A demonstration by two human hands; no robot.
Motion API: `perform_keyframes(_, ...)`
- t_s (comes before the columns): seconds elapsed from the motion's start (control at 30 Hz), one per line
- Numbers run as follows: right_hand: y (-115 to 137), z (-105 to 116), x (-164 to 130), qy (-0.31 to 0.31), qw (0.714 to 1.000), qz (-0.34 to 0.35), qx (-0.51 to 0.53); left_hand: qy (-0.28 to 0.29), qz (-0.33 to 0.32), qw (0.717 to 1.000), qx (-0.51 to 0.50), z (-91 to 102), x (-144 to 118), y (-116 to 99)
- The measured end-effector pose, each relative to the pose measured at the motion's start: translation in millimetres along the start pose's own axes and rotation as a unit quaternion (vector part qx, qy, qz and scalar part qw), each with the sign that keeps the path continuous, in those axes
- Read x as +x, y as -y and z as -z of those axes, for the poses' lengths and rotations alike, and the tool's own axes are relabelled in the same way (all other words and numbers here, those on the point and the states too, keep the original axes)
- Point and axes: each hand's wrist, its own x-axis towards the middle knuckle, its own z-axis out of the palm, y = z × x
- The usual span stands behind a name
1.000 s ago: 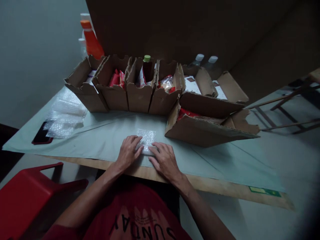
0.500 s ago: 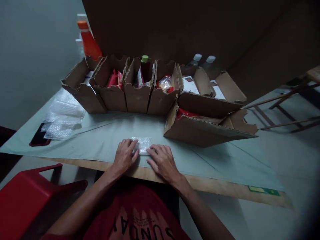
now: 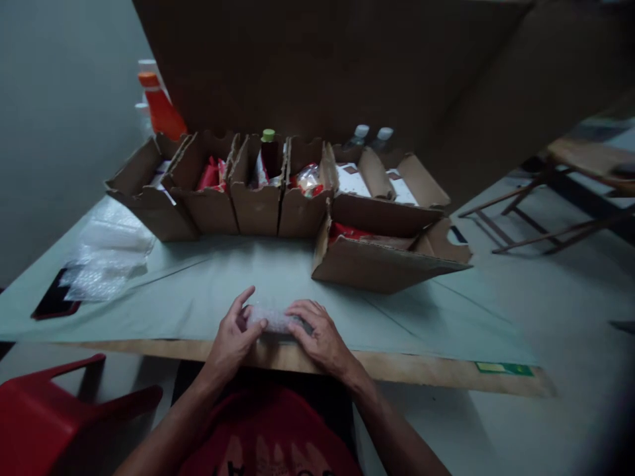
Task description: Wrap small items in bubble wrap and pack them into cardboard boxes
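Clear bubble wrap, cropped shirt lettering

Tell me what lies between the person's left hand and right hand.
In the head view, a small translucent bubble-wrap bundle lies between the left hand and right hand, touching both.

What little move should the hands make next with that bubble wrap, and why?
Perhaps curl the extended finger of the left hand onto the bubble wrap, for a steadier hold: that finger stands clear of it, while the right hand holds its right end.
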Motion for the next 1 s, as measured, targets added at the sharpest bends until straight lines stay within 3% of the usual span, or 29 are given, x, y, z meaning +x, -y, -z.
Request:
perform_keyframes(0.17, 1, 27, -20, 0.012, 0.987, -0.076, 0.141, 0.050, -0.061, 0.995, 0.054, -21.0, -6, 4)
perform_keyframes(0.27, 10, 61, -31, -0.049, 0.991, -0.066, 0.104, 0.090, -0.191, 0.971, 0.109, -34.4, 3, -7)
perform_keyframes(0.33, 17, 95, -39, -0.089, 0.993, -0.031, 0.068, 0.080, -0.347, 0.917, 0.178, -45.4, 18, -31)
perform_keyframes(0.4, 24, 134, -45, -0.141, 0.990, 0.005, 0.030, 0.045, -0.481, 0.839, 0.249, -59.9, 39, -61)
perform_keyframes(0.47, 29, 173, -47, -0.222, 0.975, 0.018, -0.016, 0.030, -0.546, 0.781, 0.301, -76.8, 61, -87)
perform_keyframes(0.57, 33, 223, -35, -0.302, 0.950, 0.004, -0.082, 0.062, -0.564, 0.749, 0.343, -98.2, 82, -98)
perform_keyframes(0.63, 36, 247, -17, -0.263, 0.957, -0.001, -0.118, 0.073, -0.561, 0.748, 0.346, -104.9, 85, -89)
perform_keyframes(0.77, 41, 263, 40, -0.027, 0.983, -0.011, -0.183, 0.047, -0.566, 0.752, 0.335, -105.2, 77, -70)
perform_keyframes(0.87, 40, 248, 89, 0.115, 0.953, -0.020, -0.280, 0.044, -0.567, 0.752, 0.335, -104.5, 75, -69)
perform_keyframes(1.0, 26, 206, 135, 0.236, 0.901, -0.004, -0.364, 0.043, -0.559, 0.757, 0.336, -105.7, 77, -72)
